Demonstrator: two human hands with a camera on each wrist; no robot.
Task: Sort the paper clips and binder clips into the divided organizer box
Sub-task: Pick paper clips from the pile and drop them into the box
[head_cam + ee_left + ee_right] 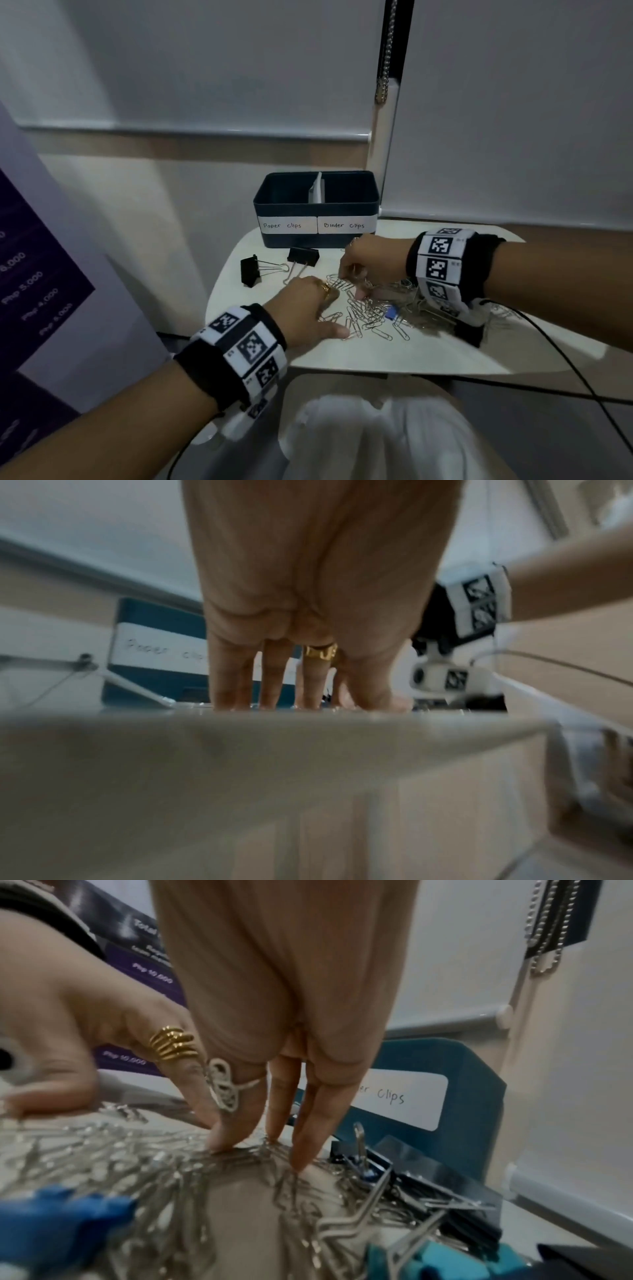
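A dark blue organizer box (294, 209) (154, 620) (455, 1064) stands at the back of the small white table (411, 349), split by a white divider and labelled "Paper clips" left, "Binder clips" right. Silver paper clips (370, 315) (137, 1164) lie heaped in the middle, with a small blue binder clip (391, 313) among them. Two black binder clips (251, 270) (303, 257) lie left of the heap. My left hand (310, 308) (68, 1015) rests flat, its fingers (274, 674) spread on the clips. My right hand (366, 263) touches the heap with straight fingertips (219, 1139).
More black binder clips (445, 1191) and a teal one (445, 1264) lie under my right wrist. A black cable (565, 359) runs off the table's right side. A purple poster (34, 274) stands at the left, a bead chain (385, 51) hangs behind. My lap is below the front edge.
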